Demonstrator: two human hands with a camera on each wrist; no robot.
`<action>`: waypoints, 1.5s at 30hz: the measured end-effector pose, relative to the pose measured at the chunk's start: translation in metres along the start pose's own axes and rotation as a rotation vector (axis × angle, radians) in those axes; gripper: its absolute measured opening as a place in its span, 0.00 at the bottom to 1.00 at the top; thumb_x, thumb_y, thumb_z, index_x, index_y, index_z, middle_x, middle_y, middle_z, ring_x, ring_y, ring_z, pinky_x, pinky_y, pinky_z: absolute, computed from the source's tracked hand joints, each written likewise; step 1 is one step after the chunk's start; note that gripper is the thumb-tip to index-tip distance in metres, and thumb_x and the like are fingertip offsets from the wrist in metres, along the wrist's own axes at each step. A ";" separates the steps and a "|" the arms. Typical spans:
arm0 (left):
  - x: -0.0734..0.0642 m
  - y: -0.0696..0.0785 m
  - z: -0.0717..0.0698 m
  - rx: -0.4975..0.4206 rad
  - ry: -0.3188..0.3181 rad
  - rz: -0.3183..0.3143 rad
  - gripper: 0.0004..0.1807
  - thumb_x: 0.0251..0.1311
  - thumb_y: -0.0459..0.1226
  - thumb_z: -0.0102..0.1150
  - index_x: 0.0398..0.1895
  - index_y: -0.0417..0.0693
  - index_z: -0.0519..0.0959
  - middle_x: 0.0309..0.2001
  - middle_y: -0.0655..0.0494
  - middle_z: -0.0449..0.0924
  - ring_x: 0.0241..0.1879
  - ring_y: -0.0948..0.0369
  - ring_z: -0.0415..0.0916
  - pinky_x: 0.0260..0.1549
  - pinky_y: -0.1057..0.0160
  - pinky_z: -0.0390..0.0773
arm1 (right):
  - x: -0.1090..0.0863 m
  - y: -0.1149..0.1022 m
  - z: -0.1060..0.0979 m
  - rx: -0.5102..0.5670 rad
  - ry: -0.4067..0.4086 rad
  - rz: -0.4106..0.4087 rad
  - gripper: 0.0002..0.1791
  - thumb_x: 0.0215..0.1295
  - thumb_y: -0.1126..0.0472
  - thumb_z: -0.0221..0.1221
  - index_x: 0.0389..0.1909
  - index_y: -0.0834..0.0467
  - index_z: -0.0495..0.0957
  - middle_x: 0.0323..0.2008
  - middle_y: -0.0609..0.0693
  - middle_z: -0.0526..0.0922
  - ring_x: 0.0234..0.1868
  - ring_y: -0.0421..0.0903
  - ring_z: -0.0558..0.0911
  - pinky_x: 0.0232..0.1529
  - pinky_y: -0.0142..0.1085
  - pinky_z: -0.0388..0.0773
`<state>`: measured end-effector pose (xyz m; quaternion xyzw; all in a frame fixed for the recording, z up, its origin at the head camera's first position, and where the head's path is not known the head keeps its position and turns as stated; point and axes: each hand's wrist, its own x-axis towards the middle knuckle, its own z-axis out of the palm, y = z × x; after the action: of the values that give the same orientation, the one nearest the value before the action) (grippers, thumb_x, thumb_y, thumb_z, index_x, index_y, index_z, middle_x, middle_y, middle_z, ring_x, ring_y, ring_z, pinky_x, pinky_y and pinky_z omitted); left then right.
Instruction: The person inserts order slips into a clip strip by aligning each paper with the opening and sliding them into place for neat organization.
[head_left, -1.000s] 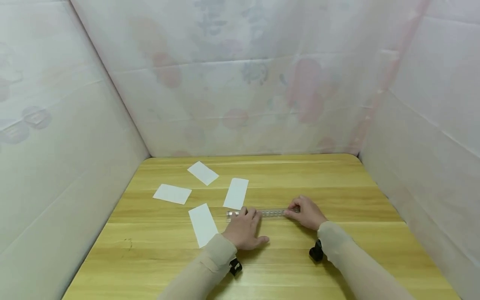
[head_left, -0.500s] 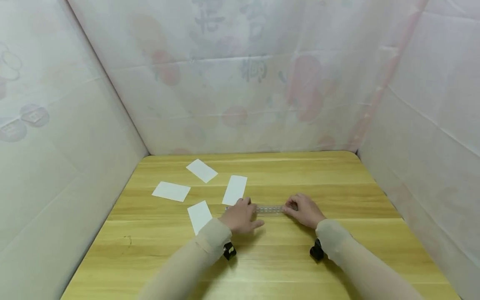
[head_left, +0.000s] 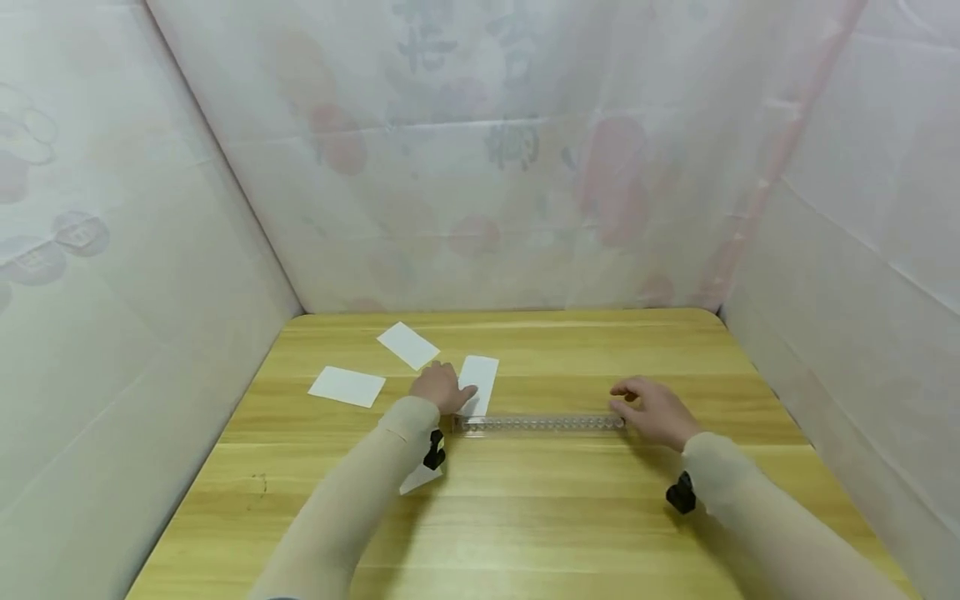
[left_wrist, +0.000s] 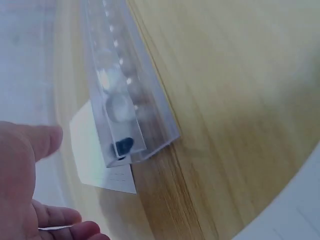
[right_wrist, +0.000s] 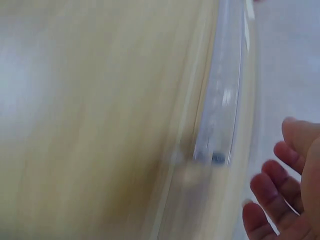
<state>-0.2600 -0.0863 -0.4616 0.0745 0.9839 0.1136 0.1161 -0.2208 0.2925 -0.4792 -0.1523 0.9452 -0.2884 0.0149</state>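
Observation:
A clear plastic tube [head_left: 536, 423], with a row of round clear pieces inside, lies lengthwise across the table. Dark bits show at its ends, one plainly in the left wrist view of the tube [left_wrist: 117, 110]. My left hand [head_left: 441, 388] is beyond the tube's left end, by a white card [head_left: 480, 379], thumb held away from the fingers; whether it touches that card is unclear. Beside the tube's right end, my right hand [head_left: 656, 412] is apart from it, fingers loosely bent around nothing, as the right wrist view of that hand [right_wrist: 285, 185] shows.
Two more white cards lie at the back left, one card [head_left: 407, 345] further back and one card [head_left: 347, 387] nearer. Another card [head_left: 422, 478] is mostly hidden under my left forearm. Fabric walls [head_left: 480, 167] enclose the wooden table [head_left: 570, 517] behind and at both sides.
Both hands have come off the clear tube, which was under the left fingers and pinched by the right. My left hand has moved left and away from me; the right has moved right.

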 end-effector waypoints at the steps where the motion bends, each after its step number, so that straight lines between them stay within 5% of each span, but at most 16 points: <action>1: 0.002 0.000 0.000 0.009 -0.014 -0.005 0.42 0.64 0.62 0.47 0.63 0.32 0.67 0.62 0.37 0.65 0.60 0.45 0.65 0.54 0.50 0.72 | 0.000 0.006 -0.002 -0.005 0.002 0.004 0.19 0.70 0.49 0.56 0.53 0.58 0.78 0.47 0.52 0.79 0.44 0.50 0.77 0.40 0.47 0.77; 8: 0.033 -0.017 0.034 0.100 -0.036 0.044 0.54 0.50 0.73 0.50 0.65 0.37 0.67 0.60 0.40 0.65 0.59 0.47 0.64 0.52 0.51 0.72 | 0.002 0.028 -0.006 0.009 -0.019 -0.012 0.15 0.68 0.46 0.57 0.44 0.52 0.81 0.37 0.42 0.79 0.37 0.42 0.76 0.36 0.41 0.75; 15: 0.031 -0.008 0.019 0.131 -0.055 0.042 0.54 0.47 0.74 0.51 0.64 0.38 0.68 0.60 0.42 0.66 0.55 0.49 0.66 0.48 0.51 0.75 | 0.006 0.043 -0.007 0.048 -0.011 -0.021 0.17 0.66 0.49 0.60 0.46 0.56 0.82 0.37 0.43 0.81 0.38 0.43 0.78 0.40 0.43 0.76; 30: 0.032 -0.004 0.026 0.157 -0.008 0.043 0.53 0.43 0.77 0.51 0.61 0.47 0.70 0.57 0.47 0.66 0.52 0.50 0.67 0.38 0.50 0.76 | 0.009 0.046 0.001 0.102 -0.089 -0.040 0.20 0.60 0.47 0.64 0.47 0.56 0.82 0.39 0.44 0.82 0.38 0.42 0.79 0.38 0.34 0.77; 45: 0.033 -0.001 0.029 0.122 0.052 0.090 0.41 0.53 0.67 0.55 0.57 0.44 0.73 0.52 0.45 0.69 0.48 0.49 0.70 0.40 0.51 0.77 | 0.005 0.046 0.007 0.111 -0.112 -0.029 0.19 0.57 0.46 0.67 0.45 0.52 0.83 0.38 0.42 0.82 0.38 0.40 0.79 0.37 0.34 0.77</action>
<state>-0.2850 -0.0756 -0.4960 0.1224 0.9873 0.0604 0.0808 -0.2374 0.3239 -0.5098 -0.1810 0.9232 -0.3314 0.0722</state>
